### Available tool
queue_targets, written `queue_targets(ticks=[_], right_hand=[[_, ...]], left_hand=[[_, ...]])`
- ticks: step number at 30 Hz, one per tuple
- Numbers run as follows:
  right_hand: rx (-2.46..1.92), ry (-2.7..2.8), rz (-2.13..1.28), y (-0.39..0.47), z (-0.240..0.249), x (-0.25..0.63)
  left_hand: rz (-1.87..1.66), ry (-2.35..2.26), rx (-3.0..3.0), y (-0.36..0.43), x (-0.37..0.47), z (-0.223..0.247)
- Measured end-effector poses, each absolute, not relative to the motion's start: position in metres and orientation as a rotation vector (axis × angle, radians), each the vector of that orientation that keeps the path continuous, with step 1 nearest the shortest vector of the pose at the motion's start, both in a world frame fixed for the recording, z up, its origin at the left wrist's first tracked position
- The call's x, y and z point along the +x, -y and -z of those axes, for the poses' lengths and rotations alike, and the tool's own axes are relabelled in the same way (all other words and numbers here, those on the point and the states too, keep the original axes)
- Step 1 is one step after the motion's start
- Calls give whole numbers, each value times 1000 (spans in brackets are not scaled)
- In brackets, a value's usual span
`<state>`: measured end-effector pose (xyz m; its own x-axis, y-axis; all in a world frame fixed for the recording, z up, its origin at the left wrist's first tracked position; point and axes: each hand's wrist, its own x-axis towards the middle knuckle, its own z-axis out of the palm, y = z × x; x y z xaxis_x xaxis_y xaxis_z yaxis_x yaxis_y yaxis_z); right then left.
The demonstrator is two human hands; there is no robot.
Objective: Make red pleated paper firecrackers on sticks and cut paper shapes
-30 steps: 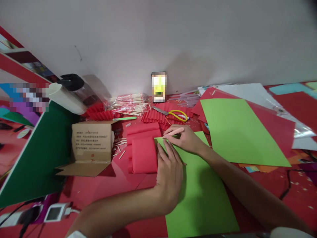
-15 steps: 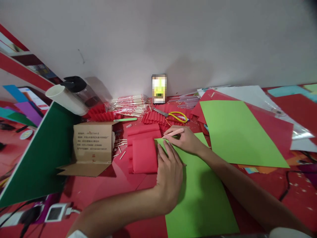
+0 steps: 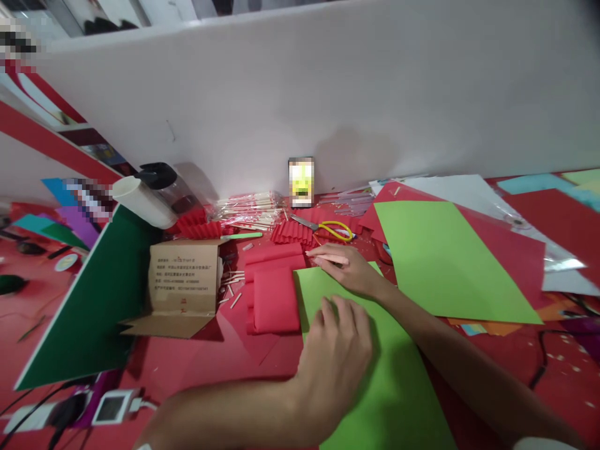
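- While our left hand (image 3: 335,362) rests flat, palm down and fingers spread, on the green sheet (image 3: 375,375) in front of us, it grips nothing; it only pins the paper to the red table (image 3: 187,362).
- We hold a pink stick (image 3: 328,257) in our right hand (image 3: 354,275), fingers closed round it, at the far edge of the same green sheet, near its upper left corner.
- We see the sheet lying flat and unfolded, reaching from the right hand down to the bottom of the view, with no crease that we can make out; whether any line has been drawn or scored on it, we cannot tell.
- We judge the work on this sheet to be at its start: it is laid out and held, and the tool sits at one edge.
- Just left of the sheet lies a stack of folded red paper (image 3: 274,294), which looks to us like finished folding, and pleated red pieces (image 3: 293,232) lie farther back by the yellow-handled scissors (image 3: 328,228).
- A second green sheet (image 3: 445,262) lies untouched to the right on red paper, so we take it that more remains.
- An open cardboard box (image 3: 182,278) stands to the left, with short sticks (image 3: 232,281) scattered beside it.
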<state>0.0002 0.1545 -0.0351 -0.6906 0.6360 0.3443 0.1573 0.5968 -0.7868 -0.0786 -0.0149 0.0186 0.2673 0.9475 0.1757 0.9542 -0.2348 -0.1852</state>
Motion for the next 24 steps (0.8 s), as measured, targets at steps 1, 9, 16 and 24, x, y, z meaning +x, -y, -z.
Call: queue_targets(ticks=[1, 9, 16, 24], right_hand=[[-628, 2214, -1001, -155, 35, 1], [-657, 2342, -1005, -158, 29, 6], [-649, 2350, -1029, -156, 18, 9], [-717, 2173, -1157, -164, 14, 16]], left_hand=[[92, 1710, -2367, 16, -81, -28], [10, 1849, -2409, 4, -146, -103], [-147, 2470, -1737, -66, -252, -102], [-385, 2604, -1707, -81, -275, -70]])
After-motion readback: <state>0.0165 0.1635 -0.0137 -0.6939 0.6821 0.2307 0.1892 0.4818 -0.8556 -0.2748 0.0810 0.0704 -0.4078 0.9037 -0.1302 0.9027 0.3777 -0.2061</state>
